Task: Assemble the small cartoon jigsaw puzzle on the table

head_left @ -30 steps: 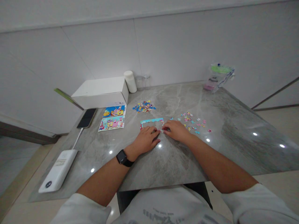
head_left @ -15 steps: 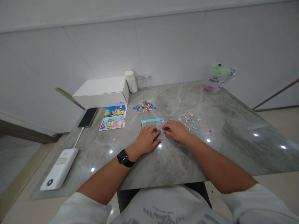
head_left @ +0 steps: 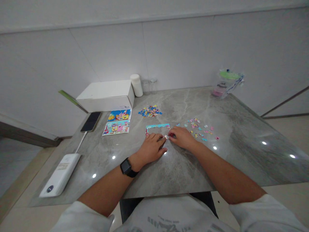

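Jigsaw border (head_left: pixel 157 125), part-built, lies on worktop (head_left: pixel 183 174), with one pale jigsaw piece (head_left: pixel 166 137), plainer to view than a moment ago, between left hand (head_left: pixel 152 146), thumb spread from fingers, and right hand (head_left: pixel 181 137), fingertips bunched, grip impossible to tell, fit seemingly unsettled

The person wears a pale grey top (head_left: pixel 183 209) with 2 loose short sleeves (head_left: pixel 83 217), lightly creased. Darker grey lettering (head_left: pixel 166 224) crosses the chest: 1 small curved line above larger block characters, too blurred to read. Below the sleeves the forearms are bare, as are both hands (head_left: pixel 151 146). The left wrist carries 1 smartwatch (head_left: pixel 125 166) with a rounded-square dark screen and black band (head_left: pixel 132 173).
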### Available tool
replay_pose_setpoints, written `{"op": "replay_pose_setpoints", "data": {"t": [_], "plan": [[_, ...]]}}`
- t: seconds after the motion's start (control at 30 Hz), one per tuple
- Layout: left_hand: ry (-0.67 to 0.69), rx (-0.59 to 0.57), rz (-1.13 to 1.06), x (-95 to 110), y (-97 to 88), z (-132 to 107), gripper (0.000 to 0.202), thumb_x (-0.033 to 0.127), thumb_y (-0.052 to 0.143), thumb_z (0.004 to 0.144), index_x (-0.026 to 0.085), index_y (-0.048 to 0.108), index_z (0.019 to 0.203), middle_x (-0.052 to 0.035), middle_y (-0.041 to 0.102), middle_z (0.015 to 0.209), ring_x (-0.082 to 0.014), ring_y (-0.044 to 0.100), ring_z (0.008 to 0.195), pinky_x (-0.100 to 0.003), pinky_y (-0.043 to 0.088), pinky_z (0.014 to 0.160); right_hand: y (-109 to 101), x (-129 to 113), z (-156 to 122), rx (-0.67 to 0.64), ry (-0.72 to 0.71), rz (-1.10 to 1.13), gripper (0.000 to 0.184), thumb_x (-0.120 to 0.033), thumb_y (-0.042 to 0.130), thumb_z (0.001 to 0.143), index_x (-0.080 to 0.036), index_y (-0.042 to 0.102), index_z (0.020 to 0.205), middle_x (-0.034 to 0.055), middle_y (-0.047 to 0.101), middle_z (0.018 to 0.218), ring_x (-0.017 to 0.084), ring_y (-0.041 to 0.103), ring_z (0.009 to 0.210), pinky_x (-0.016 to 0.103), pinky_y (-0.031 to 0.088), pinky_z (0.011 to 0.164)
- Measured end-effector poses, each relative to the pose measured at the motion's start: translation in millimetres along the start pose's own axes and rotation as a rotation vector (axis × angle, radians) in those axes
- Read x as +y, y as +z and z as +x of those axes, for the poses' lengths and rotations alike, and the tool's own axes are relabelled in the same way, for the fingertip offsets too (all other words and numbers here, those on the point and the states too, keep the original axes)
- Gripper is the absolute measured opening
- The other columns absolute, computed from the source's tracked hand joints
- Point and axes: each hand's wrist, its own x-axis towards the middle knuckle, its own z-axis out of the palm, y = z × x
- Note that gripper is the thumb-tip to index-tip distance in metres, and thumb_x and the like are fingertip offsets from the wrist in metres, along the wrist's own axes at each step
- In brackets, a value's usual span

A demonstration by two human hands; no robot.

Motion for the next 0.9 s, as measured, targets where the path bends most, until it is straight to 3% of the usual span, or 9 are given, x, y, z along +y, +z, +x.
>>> {"op": "replay_pose_setpoints", "data": {"t": [0.27, 0.47, 0.9], "plan": [[-0.016, 0.022, -0.043, -0.7, 1.3, -0.1, 0.049, 0.047, 0.065, 0.100, 0.024, 0.063, 0.144, -0.0114, 0.063, 0.142, -0.0325, 0.055, 0.127, -0.054, 0.041, 0.112, -1.2, -0.4, -0.3, -0.001, -0.002, 0.012, 0.013, -0.030, 0.069, 0.097, -0.021, 0.076, 0.103, 0.0069, 0.075, 0.103, 0.022, 0.067, 0.102, 0.033, 0.044, 0.091], [-0.025, 0.028, -0.025, -2.4, 2.4, 2.2, 0.046, 0.045, 0.063, 0.102, 0.023, 0.063, 0.142, -0.0105, 0.065, 0.138, -0.0315, 0.056, 0.124, -0.054, 0.042, 0.111, -4.5, -2.8, -1.7, 0.009, -0.043, 0.028, 0.020, -0.026, 0.071, 0.096, -0.025, 0.077, 0.114, 0.0054, 0.074, 0.104, 0.022, 0.066, 0.102, 0.033, 0.043, 0.091], [-0.018, 0.038, -0.047, -2.8, 3.0, 3.7, 0.041, 0.043, 0.064, 0.101, 0.027, 0.065, 0.138, -0.0097, 0.065, 0.136, -0.0305, 0.056, 0.122, -0.052, 0.043, 0.108, -0.9, -8.5, -0.6, 0.006, -0.059, 0.025, 0.016, -0.024, 0.068, 0.097, -0.024, 0.078, 0.109, 0.0062, 0.075, 0.107, 0.022, 0.067, 0.107, 0.033, 0.044, 0.093]]}}
